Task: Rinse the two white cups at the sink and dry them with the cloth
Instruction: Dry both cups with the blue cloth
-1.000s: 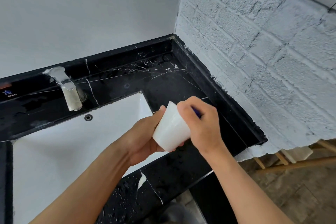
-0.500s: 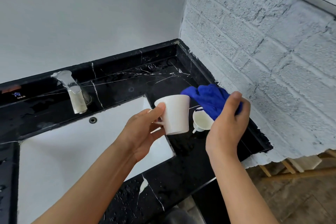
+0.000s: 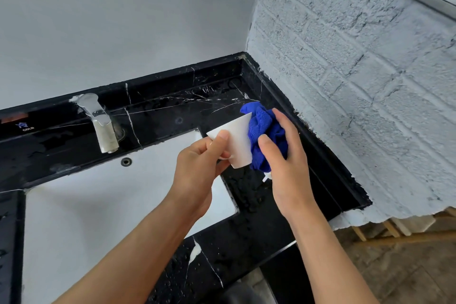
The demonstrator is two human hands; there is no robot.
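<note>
A black marble countertop veined with white (image 3: 177,111) wraps a rectangular white sink basin (image 3: 98,205); behind the basin stands a brushed-metal faucet (image 3: 101,123), with no water seen running; a painted white brick wall (image 3: 345,81) closes the right side. Over the basin's right corner the left hand (image 3: 197,170) grips a small tapered white ceramic cup (image 3: 237,140), thumb pressed on its side and fingers curled round the handle side, which is mostly hidden; the cup lies tilted, its long axis running from the rim at upper right to the base at lower right-centre. The right hand (image 3: 283,163) is clenched round a bunched blue microfibre cloth (image 3: 266,136) and presses it against the cup's right flank, so the cloth sits directly right of the cup and touching it; by my judgement the drying turns on the left hand rotating the cup about that axis while the cloth stays against the wall, or on pushing the cloth into the mouth. Whether the cloth already enters the mouth cannot be told; the second white cup (image 3: 267,176) shows only as a white sliver below the cloth, the rest covered by the right hand.
</note>
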